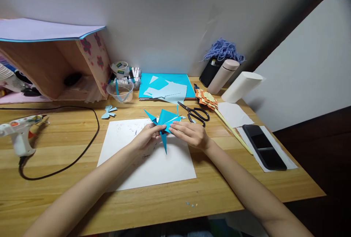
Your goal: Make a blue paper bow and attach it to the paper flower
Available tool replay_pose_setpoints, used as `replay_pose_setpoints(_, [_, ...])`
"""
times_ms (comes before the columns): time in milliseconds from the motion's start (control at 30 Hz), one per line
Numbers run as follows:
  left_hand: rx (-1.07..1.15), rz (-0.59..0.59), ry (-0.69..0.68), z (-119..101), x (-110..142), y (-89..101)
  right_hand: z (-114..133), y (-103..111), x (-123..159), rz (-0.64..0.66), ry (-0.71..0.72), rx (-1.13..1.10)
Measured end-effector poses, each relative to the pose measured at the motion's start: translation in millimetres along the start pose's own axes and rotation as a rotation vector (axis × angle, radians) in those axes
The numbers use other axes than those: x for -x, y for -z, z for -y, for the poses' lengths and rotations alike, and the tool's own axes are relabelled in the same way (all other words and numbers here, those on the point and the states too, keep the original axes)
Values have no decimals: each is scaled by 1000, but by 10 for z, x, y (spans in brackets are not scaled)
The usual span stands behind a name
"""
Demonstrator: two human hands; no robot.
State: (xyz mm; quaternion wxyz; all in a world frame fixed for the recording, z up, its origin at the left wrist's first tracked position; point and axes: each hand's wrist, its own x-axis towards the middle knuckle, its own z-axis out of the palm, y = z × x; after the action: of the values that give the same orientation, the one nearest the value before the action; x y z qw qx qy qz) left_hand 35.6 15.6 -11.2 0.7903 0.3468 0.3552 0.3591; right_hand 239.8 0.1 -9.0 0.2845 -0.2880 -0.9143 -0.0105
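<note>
Blue scraps (192, 204) first, lying at the near edge of the wooden table (153, 215). Spreading farther in, beneath both hands: a white sheet (170, 167) with dark specks. Holding blue folded paper (166, 116) over the sheet's far part: pinching its middle with the left hand (148, 134), thumb on top, and closing over its right side with the right hand (192, 134), fingers together, thumb out of sight. Lying between both grips, running mainly from a slim far-left spike (150, 115) to the right fingertips, while pointing a second spike (163, 145) toward the near side past the left thumb; reaching nearest its centre with the left hand, nearest its right end with the right. Resting well apart at left: a glue gun (20, 136); at right: a phone (264, 147). Lying just beyond the right hand: black scissors (195, 112), and at left a pale-blue cutout (109, 112). Standing or lying farthest: a clear tub (126, 96), blue sheets (144, 83), an orange paper flower (207, 100), a pink bottle (223, 76), a white roll (241, 87) and purple yarn (223, 51).
</note>
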Motion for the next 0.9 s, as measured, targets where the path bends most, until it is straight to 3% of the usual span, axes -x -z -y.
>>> replay_pose_setpoints(200, [-52, -38, 40, -1, -12, 62, -12, -28, 35, 14, 32, 38])
replay_pose_setpoints(433, [-53, -126, 29, 21, -6, 47, -35, -87, 88, -106, 104, 205])
replay_pose_setpoints(667, [-51, -165, 13, 32, -2, 37, -55, -123, 85, -76, 64, 149])
replay_pose_setpoints(900, [-28, -161, 19, 25, 7, 32, -19, -85, 35, -206, 224, 298])
